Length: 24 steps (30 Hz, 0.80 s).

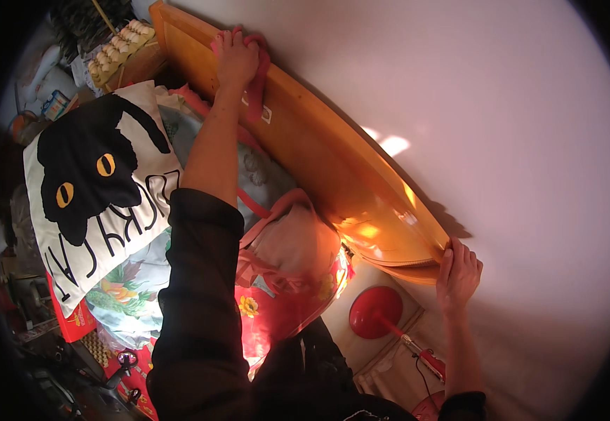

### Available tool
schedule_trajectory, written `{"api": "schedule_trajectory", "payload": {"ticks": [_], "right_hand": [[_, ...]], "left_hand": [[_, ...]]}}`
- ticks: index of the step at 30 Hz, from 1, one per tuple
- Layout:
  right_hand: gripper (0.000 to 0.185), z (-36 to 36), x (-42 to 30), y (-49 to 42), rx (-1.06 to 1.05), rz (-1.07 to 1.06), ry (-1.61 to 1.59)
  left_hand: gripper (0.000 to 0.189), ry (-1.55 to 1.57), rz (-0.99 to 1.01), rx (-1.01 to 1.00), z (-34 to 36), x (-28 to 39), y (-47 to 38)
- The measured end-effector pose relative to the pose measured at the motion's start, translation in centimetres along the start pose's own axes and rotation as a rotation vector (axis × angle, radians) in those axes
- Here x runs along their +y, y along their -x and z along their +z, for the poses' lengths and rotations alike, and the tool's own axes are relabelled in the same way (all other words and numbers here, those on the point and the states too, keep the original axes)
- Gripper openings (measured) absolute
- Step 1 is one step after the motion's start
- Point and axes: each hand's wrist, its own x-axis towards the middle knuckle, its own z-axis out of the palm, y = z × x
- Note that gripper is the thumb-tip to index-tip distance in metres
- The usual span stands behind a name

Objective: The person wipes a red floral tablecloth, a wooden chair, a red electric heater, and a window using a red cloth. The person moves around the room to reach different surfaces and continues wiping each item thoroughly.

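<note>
A long varnished wooden headboard or panel [305,131] runs slantwise along the pale wall. At its upper left part, my left hand [237,58] is closed on a pink-red cloth [257,94], pressed to the panel's top edge; the cloth's end hangs down the panel's face. My right hand [460,273] grips the corner at the panel's near right end, fingers over the edge. Below the panel lies a heap of bedding, with a dusty pink fabric bundle [289,242] and a shiny red floral cloth [263,310]. A black cat cushion [89,173] rests left of my left forearm.
Trays of eggs [120,52] stand beyond the panel's far end. A red round-based stand [376,311] with a cord is on the floor below my right hand. The wall [521,131] borders the panel on the right. Clutter fills the far left.
</note>
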Motion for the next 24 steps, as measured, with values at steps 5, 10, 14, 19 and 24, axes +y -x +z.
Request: {"api": "schedule_trajectory", "payload": {"ticks": [5,10,14,19,24], "right_hand": [[0.023,0.2,-0.1,-0.1,0.026,-0.006,0.039],[0.018,0.8,0.5,-0.1,0.103,-0.033,0.054],[0.016,1.3,1.0,0.2,0.136,-0.032,0.035],[0.019,1.2,1.1,0.1,0.118,0.022,-0.031],[0.026,0.3,2.9,1.8,0.22,0.104,-0.91]], "left_hand": [[0.052,-0.097,0.0,-0.044,-2.8,3.7,2.9],[0.052,0.735,-0.427,0.133,-6.9,14.1,9.9],[0.052,1.279,-0.589,-0.099,-13.0,24.4,20.0],[0.041,1.381,-0.769,-0.76,-22.3,31.1,32.2],[0.033,1.486,-0.615,-0.759,-28.4,32.5,33.1]]}}
